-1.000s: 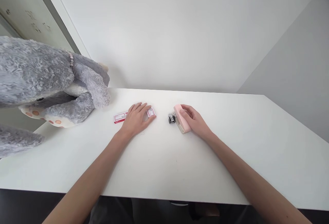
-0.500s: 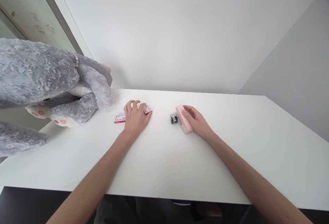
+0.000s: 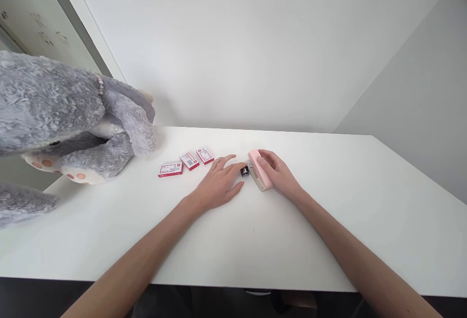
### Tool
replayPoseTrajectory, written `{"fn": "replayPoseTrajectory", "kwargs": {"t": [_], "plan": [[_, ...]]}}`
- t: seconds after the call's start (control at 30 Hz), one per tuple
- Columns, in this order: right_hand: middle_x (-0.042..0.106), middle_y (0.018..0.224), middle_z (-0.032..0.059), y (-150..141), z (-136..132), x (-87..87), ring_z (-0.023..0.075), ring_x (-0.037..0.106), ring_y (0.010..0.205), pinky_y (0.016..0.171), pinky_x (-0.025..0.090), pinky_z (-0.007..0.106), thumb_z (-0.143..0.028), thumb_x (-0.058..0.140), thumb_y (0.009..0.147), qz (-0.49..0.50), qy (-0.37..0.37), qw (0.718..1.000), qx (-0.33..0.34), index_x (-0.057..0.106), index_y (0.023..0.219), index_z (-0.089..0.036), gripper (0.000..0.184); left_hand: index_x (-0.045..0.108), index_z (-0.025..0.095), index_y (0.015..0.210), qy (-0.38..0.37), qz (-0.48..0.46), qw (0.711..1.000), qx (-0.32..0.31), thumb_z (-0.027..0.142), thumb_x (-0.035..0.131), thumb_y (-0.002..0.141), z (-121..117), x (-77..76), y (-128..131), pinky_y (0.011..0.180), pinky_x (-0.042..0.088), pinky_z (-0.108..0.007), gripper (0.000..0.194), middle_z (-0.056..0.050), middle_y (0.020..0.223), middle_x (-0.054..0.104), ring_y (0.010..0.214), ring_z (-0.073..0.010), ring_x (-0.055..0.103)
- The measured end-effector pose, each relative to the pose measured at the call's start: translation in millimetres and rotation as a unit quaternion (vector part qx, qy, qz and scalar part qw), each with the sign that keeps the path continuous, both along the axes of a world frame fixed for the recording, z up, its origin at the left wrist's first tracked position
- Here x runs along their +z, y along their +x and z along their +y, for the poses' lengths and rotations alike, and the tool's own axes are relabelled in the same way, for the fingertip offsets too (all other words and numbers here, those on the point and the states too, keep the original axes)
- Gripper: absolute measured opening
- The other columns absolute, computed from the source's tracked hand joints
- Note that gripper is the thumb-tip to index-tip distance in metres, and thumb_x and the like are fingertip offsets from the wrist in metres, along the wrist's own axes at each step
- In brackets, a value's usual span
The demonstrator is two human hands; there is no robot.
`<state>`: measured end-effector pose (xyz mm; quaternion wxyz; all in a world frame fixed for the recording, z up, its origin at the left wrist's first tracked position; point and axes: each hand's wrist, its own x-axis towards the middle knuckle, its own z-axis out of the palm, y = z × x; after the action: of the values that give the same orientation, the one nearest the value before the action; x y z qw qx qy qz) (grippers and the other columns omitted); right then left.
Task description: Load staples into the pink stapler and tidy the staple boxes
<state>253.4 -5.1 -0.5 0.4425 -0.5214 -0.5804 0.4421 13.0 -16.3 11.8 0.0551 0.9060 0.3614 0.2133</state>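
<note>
My right hand (image 3: 279, 171) is closed round a pink stapler (image 3: 263, 172), which lies slanted on the white table. My left hand (image 3: 222, 182) rests to the left of the stapler, its fingers spread. Its index fingertip is at a small black binder clip (image 3: 244, 171), which it partly covers; I cannot tell if it presses on it. Silvery metal handles (image 3: 250, 165) show between this clip and the stapler. Three small red-and-white boxes lie left of my left hand: one on the left (image 3: 170, 169), one in the middle (image 3: 189, 160) and one on the right (image 3: 205, 155).
A big grey plush toy (image 3: 124, 118) sits at the table's left end. Behind the white table (image 3: 314, 240) rises a white wall (image 3: 233, 55). The table's front edge (image 3: 219, 286) runs below my forearms.
My left hand has moved right, off the small boxes to the binder clip, so all three boxes now show. My right hand keeps its hold on the stapler. The view has shifted slightly.
</note>
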Motion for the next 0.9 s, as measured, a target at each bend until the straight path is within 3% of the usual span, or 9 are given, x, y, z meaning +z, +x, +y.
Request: {"fn": "replayPoseTrajectory", "kwargs": {"t": [0.3, 0.47, 0.7, 0.9], "plan": [[0.064, 0.153, 0.0069, 0, -3, 3.1, 0.0285, 0.064, 0.136, 0.112, 0.055, 0.045, -0.066, 0.062, 0.099, -0.009, -0.011, 1.000, -0.004, 0.062, 0.139, -0.031, 0.053, 0.049, 0.020, 0.155, 0.023, 0.029, 0.994, 0.105, 0.038, 0.046, 0.106, 11, -5.3, 0, 0.129, 0.030, -0.060, 0.052, -0.013, 0.137, 0.072, 0.159, -0.0359, 0.034], [0.065, 0.152, 0.0068, -2, -6, 6.7, 0.0292, 0.064, 0.136, 0.112, 0.055, 0.046, -0.067, 0.062, 0.099, -0.015, -0.013, 1.000, -0.008, 0.063, 0.138, -0.032, 0.053, 0.051, 0.015, 0.152, 0.060, 0.025, 0.976, 0.207, 0.038, 0.046, 0.104, 27, -12.6, -6, 0.132, 0.020, -0.064, 0.053, -0.016, 0.137, 0.072, 0.161, -0.0409, 0.028], [0.062, 0.156, 0.0063, -2, -7, 4.6, 0.0302, 0.062, 0.139, 0.114, 0.054, 0.047, -0.067, 0.063, 0.098, -0.012, -0.026, 1.000, -0.008, 0.062, 0.138, -0.032, 0.053, 0.052, 0.014, 0.149, 0.080, 0.030, 0.951, 0.298, 0.036, 0.048, 0.103, 29, -16.9, -18, 0.130, 0.024, -0.065, 0.052, -0.017, 0.131, 0.072, 0.155, -0.0455, 0.037], [0.062, 0.156, 0.0065, 1, -11, 5.7, 0.0303, 0.061, 0.141, 0.113, 0.054, 0.047, -0.062, 0.070, 0.095, -0.023, -0.006, 0.999, 0.045, 0.060, 0.143, -0.034, 0.057, 0.050, 0.014, 0.149, 0.074, 0.036, 0.936, 0.342, 0.036, 0.050, 0.101, 28, -14.6, -19, 0.125, 0.019, -0.078, 0.053, -0.020, 0.127, 0.071, 0.150, -0.0521, 0.040]]}}
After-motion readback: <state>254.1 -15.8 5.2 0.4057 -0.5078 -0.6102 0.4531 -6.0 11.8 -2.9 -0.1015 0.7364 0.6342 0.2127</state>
